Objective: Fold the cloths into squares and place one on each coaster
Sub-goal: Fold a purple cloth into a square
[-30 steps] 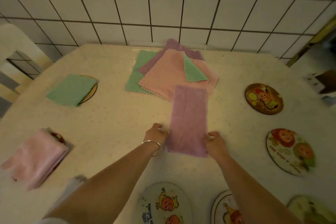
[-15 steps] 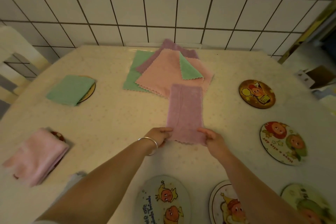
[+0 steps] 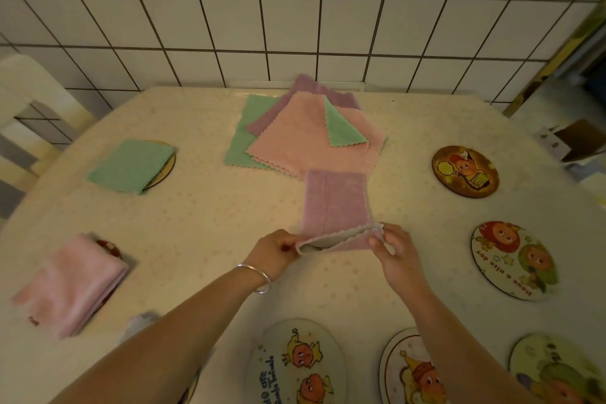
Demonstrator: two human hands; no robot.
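Folding the purple cloth (image 3: 334, 203), mid-tabletop, into a square: second fold in hand. Lying as a narrow strip running from the near-centre toward the far edge, far end just touching the pile (image 3: 305, 138) of unfolded cloths by the far edge. Near end raised off the tabletop, layers gaping, pale underside showing.

Pinching the near-left corner with the left hand (image 3: 273, 251), fingers closed on the hem. Pinching the near-right corner with the right hand (image 3: 395, 251), thumb and forefinger closed on the cloth, other fingers loosely curled.

Judging progress: early-middle. Green square (image 3: 131, 166) sitting on a coaster near the left edge; pink square (image 3: 70, 282) covering most of a coaster (image 3: 110, 249) toward the near-left edge. Five coasters bare: two by the right edge (image 3: 465, 171) (image 3: 515, 261), three along the near edge (image 3: 296, 364) (image 3: 408, 371) (image 3: 554, 371).

Next move, as judged: carrying the near end up and over toward the far end, matching corners, keeping both layers pinched together so they are not splaying. Pressing the crease flat, then lifting the square onto a bare coaster. Risk: the far end dragging the pile's top cloth.
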